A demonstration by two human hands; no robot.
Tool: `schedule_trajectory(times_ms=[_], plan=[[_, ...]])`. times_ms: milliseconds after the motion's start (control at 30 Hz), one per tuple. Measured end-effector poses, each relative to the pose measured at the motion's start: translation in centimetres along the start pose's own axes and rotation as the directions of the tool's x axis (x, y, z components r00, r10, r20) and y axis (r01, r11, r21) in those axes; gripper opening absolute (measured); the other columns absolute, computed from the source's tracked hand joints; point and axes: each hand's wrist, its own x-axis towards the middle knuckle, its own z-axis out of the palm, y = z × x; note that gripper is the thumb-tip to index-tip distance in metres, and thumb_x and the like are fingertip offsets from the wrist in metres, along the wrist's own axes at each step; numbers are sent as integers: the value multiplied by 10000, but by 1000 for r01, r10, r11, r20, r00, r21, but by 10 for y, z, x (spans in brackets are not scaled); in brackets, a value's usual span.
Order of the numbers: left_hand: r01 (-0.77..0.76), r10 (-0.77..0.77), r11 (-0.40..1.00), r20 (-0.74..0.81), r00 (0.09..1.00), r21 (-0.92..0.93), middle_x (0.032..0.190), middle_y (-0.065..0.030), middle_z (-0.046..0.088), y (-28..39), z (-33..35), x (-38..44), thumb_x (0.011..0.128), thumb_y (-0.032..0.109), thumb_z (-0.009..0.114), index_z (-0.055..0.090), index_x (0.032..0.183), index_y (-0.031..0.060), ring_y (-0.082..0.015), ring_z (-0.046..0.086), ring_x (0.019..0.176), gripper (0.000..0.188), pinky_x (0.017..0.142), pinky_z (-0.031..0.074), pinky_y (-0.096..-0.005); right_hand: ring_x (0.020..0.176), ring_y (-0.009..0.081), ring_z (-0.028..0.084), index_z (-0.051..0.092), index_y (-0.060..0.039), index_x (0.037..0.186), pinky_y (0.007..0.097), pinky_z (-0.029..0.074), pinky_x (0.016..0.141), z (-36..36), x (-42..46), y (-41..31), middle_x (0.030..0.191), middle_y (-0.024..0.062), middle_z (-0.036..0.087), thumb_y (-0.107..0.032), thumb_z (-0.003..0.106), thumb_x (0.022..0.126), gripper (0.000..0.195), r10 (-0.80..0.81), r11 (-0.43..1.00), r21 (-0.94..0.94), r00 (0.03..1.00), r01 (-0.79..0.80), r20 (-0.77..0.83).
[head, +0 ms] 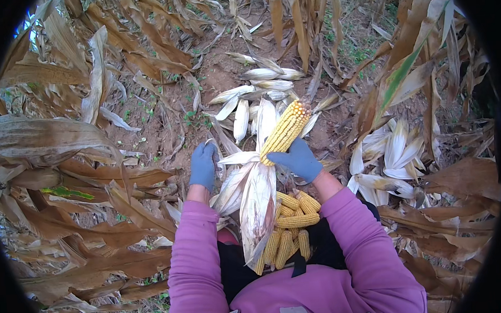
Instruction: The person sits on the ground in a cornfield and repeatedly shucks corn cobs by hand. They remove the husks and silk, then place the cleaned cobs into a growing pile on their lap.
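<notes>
My right hand, in a blue-grey glove, grips the lower end of a bare yellow ear of corn that tilts up to the right. Pale dry husks are peeled back around its base and hang down toward my lap. Off to the left, my gloved left hand is closed, with a thin strip of husk at its fingertips. Between my legs, several husked ears lie in a heap, partly covered by the hanging husk.
Several ears still in their husks lie on the reddish soil ahead. Stripped husks form a pile at the right. Dry corn stalks and leaves crowd in from the left, and more leaves hang at the upper right.
</notes>
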Motion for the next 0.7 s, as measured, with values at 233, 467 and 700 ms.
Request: schedule_trajectory(times_ms=[233,467,700], plan=[[-103,10,755,146,989,647,960,-88,587,-22,-5,10,836,227,592,538,1094,9,-165,548,835,342,713,435,-286,847,250,637,517,11,1098,356,507,754,-4,-4,-16,950,144,644,-312,727,687,563,-113,915,-400,981,42,-156],[-125,116,992,416,902,-5,1323,-155,428,17,42,-28,798,166,651,311,1368,-6,-237,429,1223,685,1002,358,-360,732,336,622,521,-45,916,429,475,668,9,-5,-11,826,154,616,-375,672,662,444,-169,564,-826,980,11,-103],[-123,184,880,90,979,-459,881,-91,627,11,67,-34,831,139,607,572,996,-25,-173,609,779,235,736,492,-301,792,370,610,508,-24,1065,437,482,710,49,-8,-9,884,171,628,-357,730,623,596,-301,704,-661,952,260,54]])
